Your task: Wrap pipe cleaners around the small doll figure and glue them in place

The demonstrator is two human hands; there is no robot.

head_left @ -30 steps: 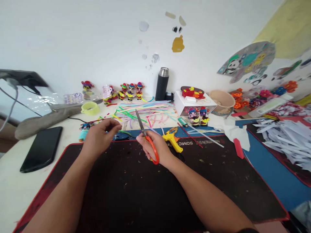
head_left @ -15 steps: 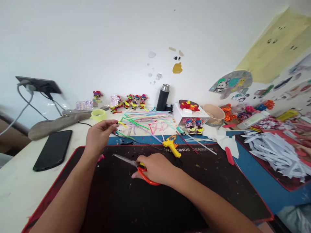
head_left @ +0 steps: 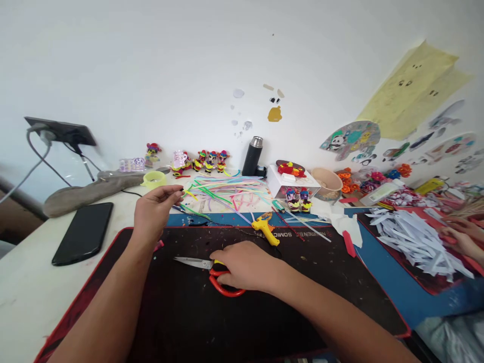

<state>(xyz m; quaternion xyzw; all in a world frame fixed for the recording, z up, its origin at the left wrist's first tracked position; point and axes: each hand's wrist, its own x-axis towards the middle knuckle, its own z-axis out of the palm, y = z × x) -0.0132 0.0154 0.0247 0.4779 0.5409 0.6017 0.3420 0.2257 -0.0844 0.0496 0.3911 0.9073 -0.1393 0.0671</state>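
Observation:
My right hand (head_left: 245, 264) is closed on the handles of red-handled scissors (head_left: 196, 262), low over the black mat (head_left: 181, 322). Their blades point left and look shut or nearly so. Up and to the left, my left hand (head_left: 157, 204) pinches thumb and forefinger together. A tiny dark bit shows at these fingertips, too small to name. Just beyond them lies a yellow fuzzy stem (head_left: 191, 195), and I cannot tell whether it touches the fingers. A yellow glue gun (head_left: 266, 229) rests at the mat's far edge, beyond my right hand.
Colourful pipe cleaners (head_left: 230, 186) are heaped behind the mat, near small figurines (head_left: 210, 161) and a black thermos (head_left: 252, 157). A phone (head_left: 83, 233) lies on the left. At right, another person's hand (head_left: 463, 239) is beside white paper strips (head_left: 412, 242).
The scissors have turned slightly in my right hand, and their blades now look more level. My left hand stays almost in place. The other person's hand shows more because the view shifted.

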